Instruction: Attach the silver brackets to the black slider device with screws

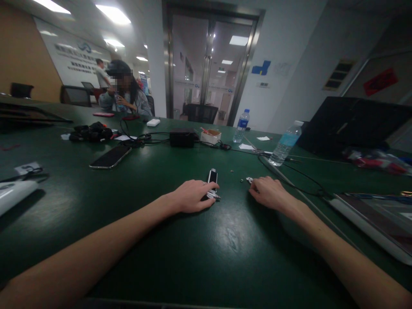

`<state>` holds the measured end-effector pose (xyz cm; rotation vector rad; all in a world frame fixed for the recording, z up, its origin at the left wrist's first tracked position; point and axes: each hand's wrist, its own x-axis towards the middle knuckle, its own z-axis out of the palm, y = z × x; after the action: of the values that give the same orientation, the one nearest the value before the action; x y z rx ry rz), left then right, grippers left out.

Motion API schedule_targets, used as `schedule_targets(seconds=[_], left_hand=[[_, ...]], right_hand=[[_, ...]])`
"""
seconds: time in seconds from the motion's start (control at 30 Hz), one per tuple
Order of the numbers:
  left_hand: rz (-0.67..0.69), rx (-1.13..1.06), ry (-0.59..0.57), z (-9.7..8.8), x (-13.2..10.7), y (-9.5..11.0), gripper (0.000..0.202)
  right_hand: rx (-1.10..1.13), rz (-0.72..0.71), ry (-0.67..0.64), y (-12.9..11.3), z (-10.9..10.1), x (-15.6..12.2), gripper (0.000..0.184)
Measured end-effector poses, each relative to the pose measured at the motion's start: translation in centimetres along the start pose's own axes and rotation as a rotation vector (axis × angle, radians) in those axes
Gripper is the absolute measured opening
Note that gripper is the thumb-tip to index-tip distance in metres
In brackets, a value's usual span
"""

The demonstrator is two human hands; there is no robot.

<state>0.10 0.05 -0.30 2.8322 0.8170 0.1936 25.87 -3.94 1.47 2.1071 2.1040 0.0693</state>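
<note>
Here, left hand: grip narrow, palm down, fingers curled over the near end of a black stick-shaped device; whether they hold it cannot be told.
Device: on the counter, just ahead of the left fingertips; long axis runs away from the person, tilted slightly; pale band at the far end.
Metal sliver: bright, at the device's near end, just beside the left fingertips.
Nearer hand: the left, touching the device; the right lies to its right, near but apart.
Right hand: grip open, palm down, nothing visible in it; fingertips just beside a small white part.
Loose bits: two tiny metal pieces, between the hands and farther out.
Counter: dark green, glossy.
Farther out: black power adapter, smartphone, plastic water bottle, and a co-worker drinking at the far side.
</note>
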Motion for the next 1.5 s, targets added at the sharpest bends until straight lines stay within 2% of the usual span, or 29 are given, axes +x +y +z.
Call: schedule_targets(seconds=[0.1,0.33,0.67,0.97,1.5], left_hand=[[-0.001,-0.003,-0.003,0.0,0.0,0.0,0.043],[-0.002,-0.007,0.0,0.1,0.0,-0.1,0.043],[-0.003,0.01,-0.002,0.1,0.1,-0.1,0.044],[-0.008,-0.006,-0.003,0.0,0.0,0.0,0.043],[-0.003,0.014,0.005,-0.1,0.0,0.1,0.042]], right_hand=[[0.034,-0.038,-0.034,0.6,0.0,0.1,0.019],[0.053,-0.07,-0.052,1.3,0.1,0.4,0.025],[0.011,-0.05,-0.051,0.5,0.0,0.3,0.021],[0.031,-0.072,-0.045,-0.1,0.3,0.1,0.029],[0.059,-0.101,-0.033,0.0,0.7,0.4,0.028]])
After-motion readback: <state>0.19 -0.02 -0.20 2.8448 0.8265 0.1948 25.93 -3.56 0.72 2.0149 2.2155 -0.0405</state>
